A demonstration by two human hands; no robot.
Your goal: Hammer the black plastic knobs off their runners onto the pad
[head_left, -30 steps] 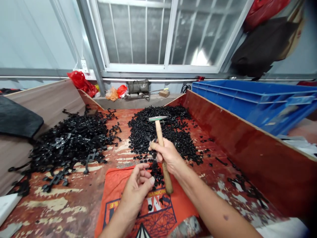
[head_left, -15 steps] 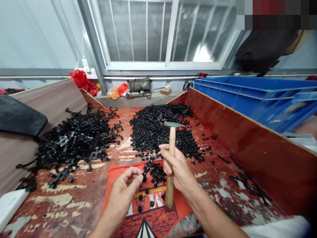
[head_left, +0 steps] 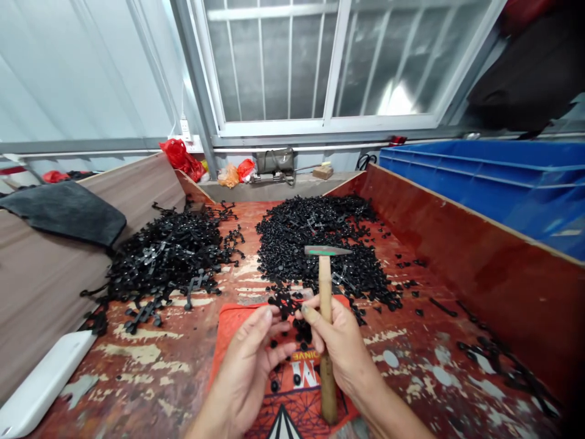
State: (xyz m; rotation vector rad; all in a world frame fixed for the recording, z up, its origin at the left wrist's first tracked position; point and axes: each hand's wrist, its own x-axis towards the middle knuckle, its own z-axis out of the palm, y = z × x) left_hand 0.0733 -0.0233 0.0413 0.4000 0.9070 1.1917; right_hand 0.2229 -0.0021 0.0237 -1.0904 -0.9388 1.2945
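Right hand is closed around the hammer handle, upright over the orange cloth, while a black plastic piece is pinched with the left hand; slippage could scatter parts.

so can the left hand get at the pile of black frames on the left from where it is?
Probably yes. The left hand sits over the orange cloth; only bare boards lie between it and the frame pile.
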